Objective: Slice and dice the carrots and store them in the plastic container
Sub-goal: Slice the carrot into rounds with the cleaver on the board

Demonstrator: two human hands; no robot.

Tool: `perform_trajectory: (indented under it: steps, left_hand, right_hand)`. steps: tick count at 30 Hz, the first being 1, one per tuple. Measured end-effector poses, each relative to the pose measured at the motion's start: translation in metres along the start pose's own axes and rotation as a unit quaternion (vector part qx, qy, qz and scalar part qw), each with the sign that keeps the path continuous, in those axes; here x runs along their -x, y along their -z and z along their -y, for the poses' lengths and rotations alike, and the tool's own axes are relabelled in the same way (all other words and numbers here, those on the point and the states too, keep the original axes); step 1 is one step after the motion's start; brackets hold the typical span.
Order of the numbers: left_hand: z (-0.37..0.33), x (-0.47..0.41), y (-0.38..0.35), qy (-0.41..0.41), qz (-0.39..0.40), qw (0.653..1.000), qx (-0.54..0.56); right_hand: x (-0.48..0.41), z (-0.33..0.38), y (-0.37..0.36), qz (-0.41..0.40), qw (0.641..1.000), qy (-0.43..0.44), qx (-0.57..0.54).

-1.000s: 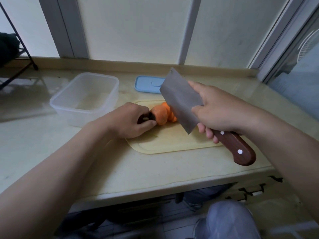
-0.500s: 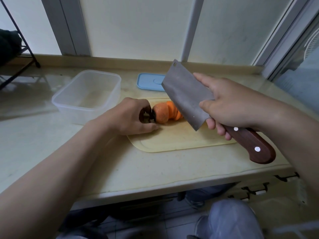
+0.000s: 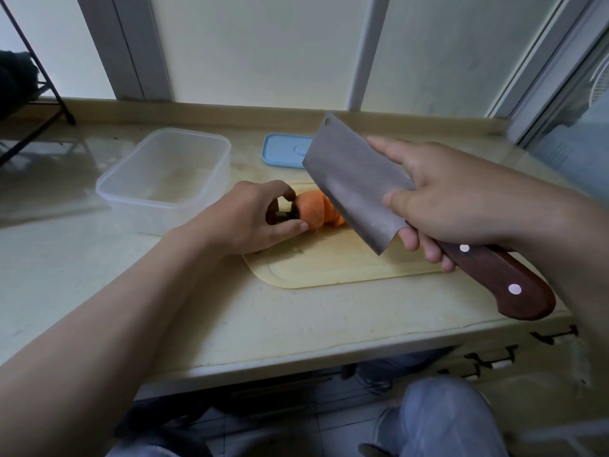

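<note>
pale beige polished stone counter (image 3: 230, 324) runs below a row of frosted window panes (image 3: 263, 44) set in grey metal frames (image 3: 131, 47). a raised beige sill (image 3: 214, 110) backs the counter. diffuse daylight enters through the panes (the counter shows soft reflections at far left). a black metal rack (image 3: 70, 120) stands at left. grey tiled floor (image 3: 296, 420) lies below the counter edge.
</note>
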State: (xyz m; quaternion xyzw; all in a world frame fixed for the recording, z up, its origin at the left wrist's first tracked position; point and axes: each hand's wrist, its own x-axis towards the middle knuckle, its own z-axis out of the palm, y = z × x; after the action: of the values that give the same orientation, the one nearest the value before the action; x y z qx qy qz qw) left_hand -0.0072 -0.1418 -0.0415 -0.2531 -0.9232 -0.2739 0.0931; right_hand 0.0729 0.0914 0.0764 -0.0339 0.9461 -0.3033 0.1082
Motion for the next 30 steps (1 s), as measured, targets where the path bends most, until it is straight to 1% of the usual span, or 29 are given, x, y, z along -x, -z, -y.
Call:
perform_trajectory:
  steps: [11,20,23,26,30]
  left_hand:
    - [-0.002,-0.001,-0.001,-0.021,-0.008,1.0,-0.004]
    - [-0.003,0.0,-0.002,-0.024,-0.01,1.0,-0.007]
    - [-0.003,0.0,-0.002,-0.023,-0.009,1.0,-0.012]
    - [-0.003,0.0,-0.002,-0.02,-0.007,1.0,-0.015]
    - [-0.003,0.001,-0.002,-0.024,-0.009,0.999,-0.022]
  right_hand:
    - [0.017,0.004,0.006,0.006,1.0,-0.003,0.004]
    - [0.026,0.014,0.003,0.013,0.999,-0.036,0.013]
    - [0.029,0.015,0.003,0.004,0.998,-0.04,0.04]
    - [0.037,0.024,0.004,-0.032,0.996,-0.073,0.03]
    - [0.045,0.03,0.002,-0.019,0.994,-0.079,0.075]
